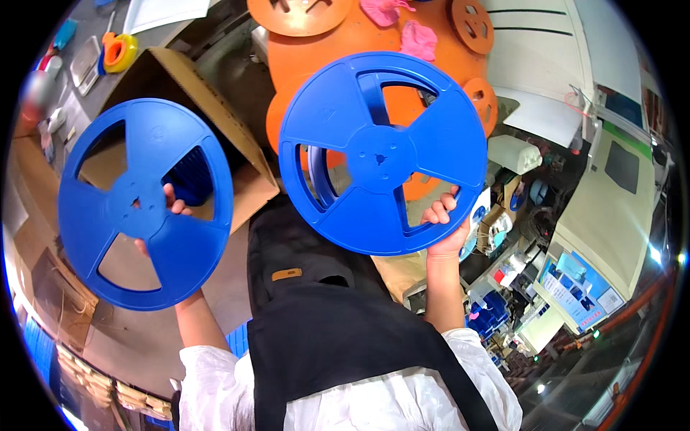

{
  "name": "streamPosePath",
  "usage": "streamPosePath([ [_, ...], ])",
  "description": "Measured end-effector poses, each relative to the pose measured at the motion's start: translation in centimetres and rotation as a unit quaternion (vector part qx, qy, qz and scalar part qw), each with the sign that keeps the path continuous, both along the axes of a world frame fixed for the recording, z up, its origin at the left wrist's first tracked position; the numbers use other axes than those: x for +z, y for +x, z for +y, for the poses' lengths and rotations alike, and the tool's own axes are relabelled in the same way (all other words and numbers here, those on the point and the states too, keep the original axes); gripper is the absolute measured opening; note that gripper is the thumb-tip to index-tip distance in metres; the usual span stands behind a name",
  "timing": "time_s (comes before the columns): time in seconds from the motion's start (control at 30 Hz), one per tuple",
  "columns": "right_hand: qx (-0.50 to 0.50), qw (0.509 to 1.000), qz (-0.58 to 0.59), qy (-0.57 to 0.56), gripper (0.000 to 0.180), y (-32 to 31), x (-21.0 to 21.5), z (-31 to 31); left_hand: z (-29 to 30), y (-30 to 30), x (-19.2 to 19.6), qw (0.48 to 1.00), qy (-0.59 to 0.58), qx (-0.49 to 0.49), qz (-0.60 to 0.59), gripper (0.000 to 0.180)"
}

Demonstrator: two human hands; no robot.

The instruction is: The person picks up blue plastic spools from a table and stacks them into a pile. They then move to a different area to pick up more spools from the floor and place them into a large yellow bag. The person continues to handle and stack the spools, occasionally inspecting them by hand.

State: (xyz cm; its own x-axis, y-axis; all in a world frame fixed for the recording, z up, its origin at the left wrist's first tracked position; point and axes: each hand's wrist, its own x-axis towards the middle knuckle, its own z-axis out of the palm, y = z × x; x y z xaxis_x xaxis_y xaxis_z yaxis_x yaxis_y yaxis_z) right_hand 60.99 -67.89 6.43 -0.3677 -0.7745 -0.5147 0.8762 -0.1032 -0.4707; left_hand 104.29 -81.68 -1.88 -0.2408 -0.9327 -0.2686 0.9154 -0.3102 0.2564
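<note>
My left hand is closed on a blue plastic reel disc with three large cut-outs and a small centre hole. Its fingers come through a cut-out near the hub; the rest of the hand is behind the disc. At the right, my right hand grips a similar blue reel by its lower right rim, fingers curled over the edge. Through that reel's openings a second blue layer shows behind the front face. The two reels are held up apart from each other.
An open cardboard box stands behind the left disc, with dark blue ribbed edges visible by it. Ahead is an orange surface with round orange discs and pink cloth-like pieces. Yellow tape lies on the left-hand table.
</note>
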Motion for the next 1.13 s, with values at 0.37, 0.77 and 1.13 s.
streamPosePath([
  [0.37, 0.017, 0.999, -0.037, 0.021, 0.044, 0.8, 0.1, -4.0, 0.0, -4.7, 1.4, 0.970, 0.121, -0.084, -0.195, 0.070],
  [0.77, 0.340, 0.876, 0.341, 0.013, 0.039, 21.2, 2.8, -11.0, 0.8, -10.6, 2.3, 0.990, 0.092, -0.109, 0.006, 0.090],
  [1.13, 0.627, 0.733, 0.212, -0.158, 0.030, 30.5, 5.5, -10.9, 6.5, -3.8, 1.8, 0.985, 0.022, 0.169, -0.017, 0.037],
])
